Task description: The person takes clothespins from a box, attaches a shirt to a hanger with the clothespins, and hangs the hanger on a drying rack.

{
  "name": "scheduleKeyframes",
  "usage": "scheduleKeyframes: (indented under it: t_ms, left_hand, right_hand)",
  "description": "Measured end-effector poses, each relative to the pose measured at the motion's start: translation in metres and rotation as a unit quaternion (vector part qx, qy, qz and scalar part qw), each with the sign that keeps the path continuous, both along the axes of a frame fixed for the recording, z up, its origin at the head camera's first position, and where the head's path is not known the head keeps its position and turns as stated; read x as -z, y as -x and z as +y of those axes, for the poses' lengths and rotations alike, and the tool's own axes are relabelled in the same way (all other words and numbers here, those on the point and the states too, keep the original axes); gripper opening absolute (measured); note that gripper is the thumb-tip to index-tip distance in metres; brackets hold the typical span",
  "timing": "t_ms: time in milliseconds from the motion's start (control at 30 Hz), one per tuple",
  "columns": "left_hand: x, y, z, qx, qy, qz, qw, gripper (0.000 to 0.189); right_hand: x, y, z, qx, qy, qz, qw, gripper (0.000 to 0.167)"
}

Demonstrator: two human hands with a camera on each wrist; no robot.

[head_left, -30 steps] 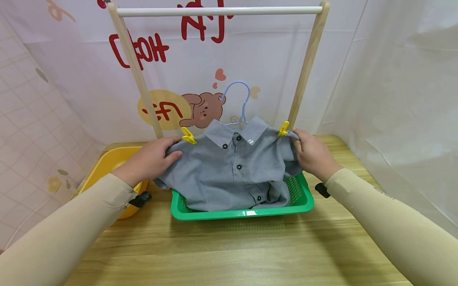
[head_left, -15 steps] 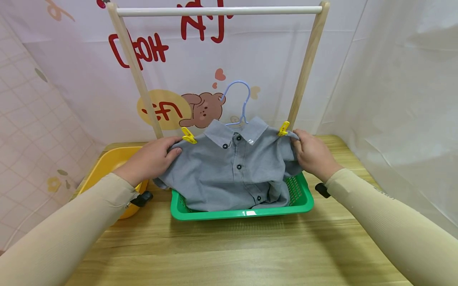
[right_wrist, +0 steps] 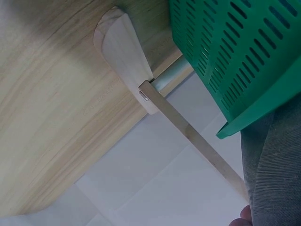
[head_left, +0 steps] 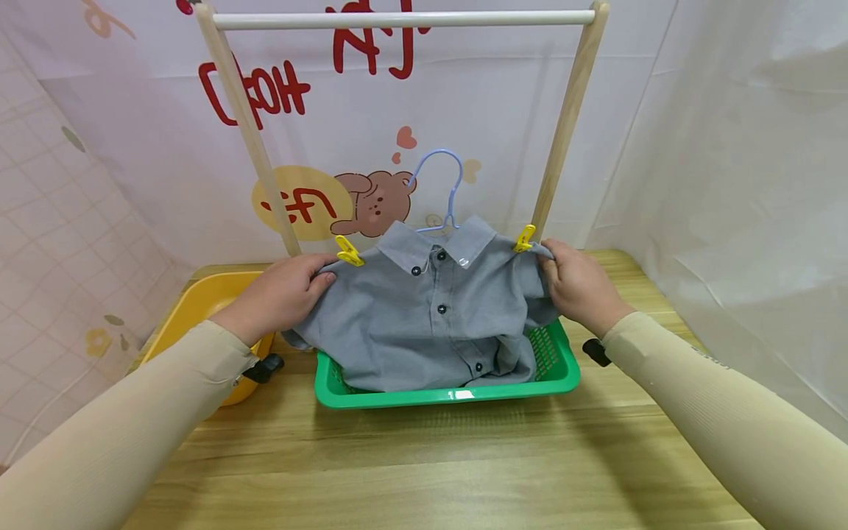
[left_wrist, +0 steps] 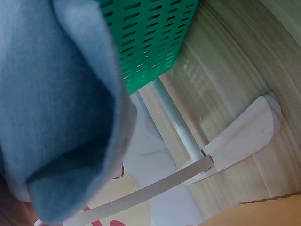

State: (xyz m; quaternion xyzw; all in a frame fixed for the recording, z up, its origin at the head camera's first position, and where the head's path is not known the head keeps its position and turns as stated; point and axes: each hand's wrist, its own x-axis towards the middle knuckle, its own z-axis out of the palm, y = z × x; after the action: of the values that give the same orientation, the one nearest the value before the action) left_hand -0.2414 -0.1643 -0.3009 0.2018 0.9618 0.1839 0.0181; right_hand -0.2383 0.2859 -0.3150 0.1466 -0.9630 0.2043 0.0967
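We see the grey shirt (head_left: pixel 424 316) held up at its two shoulders above the green basket (head_left: pixel 397 400), its collar uppermost and its lower part lying bunched inside the rim. Our left hand (head_left: pixel 281 294) pinches the cloth beside one yellow clip (head_left: pixel 350 252), the thumb in front; we cannot tell how the fingers behind the cloth lie. Our right hand (head_left: pixel 583 287) grips the other sleeve end just beside the second yellow clip (head_left: pixel 525 238), thumb near the top edge, fingers curled on the fabric. Between the collar points we see the blue hanger (head_left: pixel 453 200), its hook standing free and well below the white rail (head_left: pixel 404 20) of the wooden rack. To our left, a yellow basin (head_left: pixel 199 294) sits on the wood-grain table (head_left: pixel 424 471), partly hidden by our arm. We make out dark buttons down the shirt's front.
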Motion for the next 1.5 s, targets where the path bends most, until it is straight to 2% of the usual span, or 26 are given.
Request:
scheduleKeyframes:
  t_ms: [633, 900, 1233, 1500]
  left_hand:
    - [0.001, -0.002, -0.006, -0.017, -0.017, -0.015, 0.9996, 0.062]
    - [0.000, -0.003, -0.008, -0.023, -0.022, -0.017, 0.9993, 0.068]
    - [0.001, -0.007, -0.015, -0.013, -0.006, -0.003, 0.9999, 0.075]
    - [-0.001, -0.019, -0.018, 0.002, 0.019, 0.005, 0.9998, 0.089]
  right_hand:
    - [-0.004, 0.001, 0.007, 0.024, 0.008, -0.048, 0.9985, 0.051]
    - [-0.004, 0.000, 0.011, 0.031, 0.010, -0.044, 0.9985, 0.049]
    - [-0.003, 0.000, 0.018, 0.040, 0.004, -0.026, 0.9989, 0.047]
    - [-0.002, -0.001, 0.021, 0.046, 0.005, -0.011, 0.9989, 0.045]
